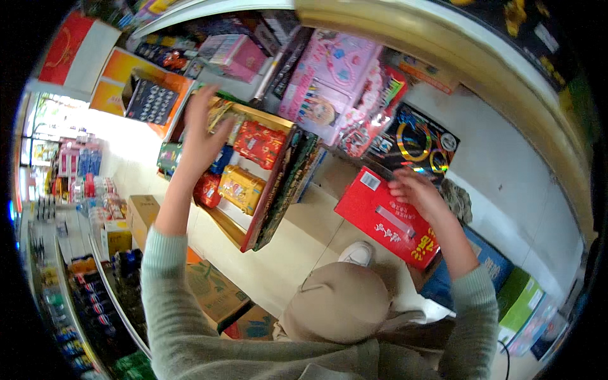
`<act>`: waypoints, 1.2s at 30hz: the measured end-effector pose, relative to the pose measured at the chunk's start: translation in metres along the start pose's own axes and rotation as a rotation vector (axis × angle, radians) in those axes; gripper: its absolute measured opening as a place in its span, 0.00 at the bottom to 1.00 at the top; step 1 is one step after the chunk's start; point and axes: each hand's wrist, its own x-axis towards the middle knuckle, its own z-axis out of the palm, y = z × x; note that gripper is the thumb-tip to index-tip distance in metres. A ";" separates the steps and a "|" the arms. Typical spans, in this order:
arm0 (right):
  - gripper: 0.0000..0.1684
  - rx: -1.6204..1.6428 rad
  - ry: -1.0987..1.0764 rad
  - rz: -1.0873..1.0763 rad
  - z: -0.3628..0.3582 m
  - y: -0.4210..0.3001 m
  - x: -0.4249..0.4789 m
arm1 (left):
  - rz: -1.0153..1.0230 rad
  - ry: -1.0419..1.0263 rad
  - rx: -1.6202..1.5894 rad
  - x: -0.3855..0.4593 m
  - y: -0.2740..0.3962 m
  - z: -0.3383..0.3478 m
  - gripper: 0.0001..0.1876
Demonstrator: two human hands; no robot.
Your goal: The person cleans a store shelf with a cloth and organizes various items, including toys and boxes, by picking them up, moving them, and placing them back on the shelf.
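My left hand (202, 130) is raised with thumb and fingers spread, blurred, over the back left of an open gift box (249, 232) with gold inner walls. Inside the box lie red packets (260, 145) and a yellow packet (241, 189). Nothing shows in that hand. A red carton (380, 223) with a barcode and a plastic carry handle sits on my right. Over its far right edge hovers my right hand (418, 192), fingers loosely bent and slightly apart, holding nothing visible. Whether it touches the carton I cannot tell.
Beyond the box lie a pink toy set (327, 85) and a black toy package (413, 140). An orange display box (118, 85) stands at far left. Blue (479, 266) and green boxes (520, 297) line the right. Brown cartons (213, 289) and drink shelves stand left of my knee.
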 end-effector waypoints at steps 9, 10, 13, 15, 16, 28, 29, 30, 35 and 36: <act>0.16 0.012 0.026 -0.001 -0.029 -0.010 -0.034 | -0.242 -0.227 0.452 0.112 -0.016 0.148 0.47; 0.16 0.006 0.045 0.000 -0.030 -0.011 -0.038 | -0.248 -0.221 0.489 0.114 -0.015 0.155 0.46; 0.16 -0.022 0.082 0.013 -0.031 -0.015 -0.038 | -0.319 -0.209 0.559 0.124 -0.034 0.171 0.41; 0.17 -0.064 0.100 0.025 -0.037 -0.014 -0.032 | -0.338 -0.289 0.414 0.137 -0.045 0.172 0.37; 0.17 -0.062 0.103 0.029 -0.038 -0.012 -0.028 | -0.348 -0.332 0.343 0.142 -0.048 0.168 0.35; 0.18 0.088 0.005 -0.168 0.024 -0.045 0.082 | -0.306 -0.251 0.323 0.133 -0.065 0.178 0.38; 0.17 0.148 -0.002 -0.212 0.033 -0.048 0.095 | -0.309 -0.252 0.366 0.130 -0.062 0.174 0.40; 0.17 0.154 0.009 -0.222 0.032 -0.047 0.109 | -0.307 -0.250 0.403 0.130 -0.057 0.172 0.42; 0.14 0.209 0.043 -0.134 0.046 -0.038 0.148 | 0.126 -0.165 0.560 0.123 -0.037 0.161 0.44; 0.15 0.212 0.076 -0.100 0.042 -0.040 0.151 | -0.026 -0.212 0.381 0.124 0.000 0.142 0.39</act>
